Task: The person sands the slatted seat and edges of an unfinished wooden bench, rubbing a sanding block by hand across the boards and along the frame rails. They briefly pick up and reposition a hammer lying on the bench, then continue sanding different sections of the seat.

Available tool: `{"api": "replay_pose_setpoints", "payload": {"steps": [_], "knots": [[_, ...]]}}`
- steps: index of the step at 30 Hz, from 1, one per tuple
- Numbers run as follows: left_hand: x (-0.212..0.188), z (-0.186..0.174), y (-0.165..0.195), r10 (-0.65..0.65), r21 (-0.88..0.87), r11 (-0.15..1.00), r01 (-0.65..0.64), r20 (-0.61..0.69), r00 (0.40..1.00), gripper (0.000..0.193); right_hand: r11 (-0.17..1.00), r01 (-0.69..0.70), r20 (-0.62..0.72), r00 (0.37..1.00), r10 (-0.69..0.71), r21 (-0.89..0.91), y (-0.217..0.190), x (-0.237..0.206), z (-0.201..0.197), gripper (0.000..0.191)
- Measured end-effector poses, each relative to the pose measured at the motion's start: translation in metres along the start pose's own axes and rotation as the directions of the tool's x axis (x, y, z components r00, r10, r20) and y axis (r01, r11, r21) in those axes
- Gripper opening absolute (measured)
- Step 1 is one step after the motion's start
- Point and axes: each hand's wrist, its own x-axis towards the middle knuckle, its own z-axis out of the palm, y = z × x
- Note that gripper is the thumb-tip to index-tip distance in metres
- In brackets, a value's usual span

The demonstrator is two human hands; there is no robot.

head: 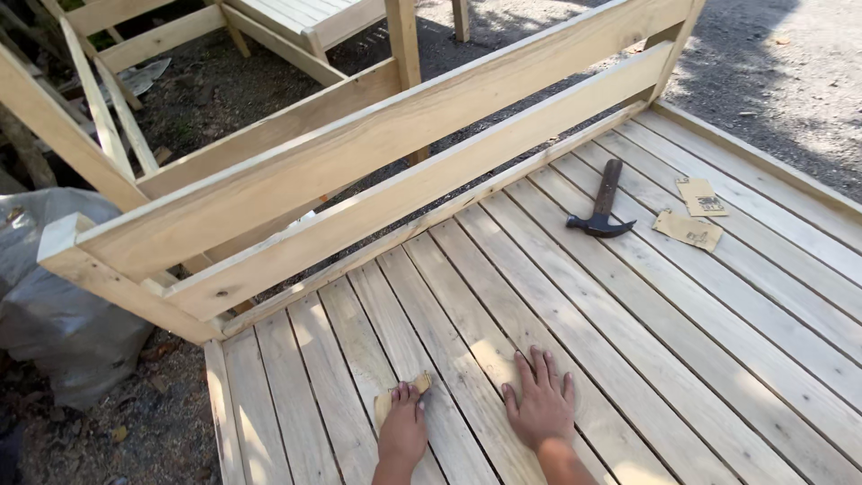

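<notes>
My left hand [403, 429] presses a small piece of sandpaper [388, 404] flat against a slat of the pale wooden bench seat [682, 359], near its front left. My right hand [540, 402] lies flat beside it on the slats, fingers spread, holding nothing. Both hands are at the bottom middle of the view.
A claw hammer [602, 205] lies on the slats toward the back right, with two brown sandpaper pieces [689, 229] next to it. The bench's two-rail backrest [377, 162] runs across the far edge. A grey plastic bag [54, 305] and other wooden frames [269, 36] stand on the ground beyond.
</notes>
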Motion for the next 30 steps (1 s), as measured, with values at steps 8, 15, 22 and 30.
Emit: {"api": "replay_pose_setpoints", "payload": {"steps": [8,15,22,30], "knots": [[-0.047,-0.005,0.005,-0.09,0.099,0.993,0.068,0.232,0.969,0.032,0.996,-0.075,0.495,0.867,0.046,0.038,-0.001,-0.003,-0.07,0.073],[-0.091,-0.097,0.066,0.213,0.039,0.977,-0.209,-0.181,0.96,0.027,0.902,0.074,0.174,0.971,-0.161,0.425,0.008,-0.008,-0.173,0.069],[-0.155,-0.179,0.196,0.314,-0.132,0.905,-0.405,-0.437,0.843,0.022,0.348,0.138,0.005,0.925,-0.379,0.927,0.014,-0.063,-0.303,0.05],[-0.201,-0.202,0.241,0.309,-0.346,0.779,-0.523,-0.514,0.8,0.021,0.118,0.28,-0.188,0.848,-0.495,0.953,0.029,-0.119,-0.35,0.026]]}}
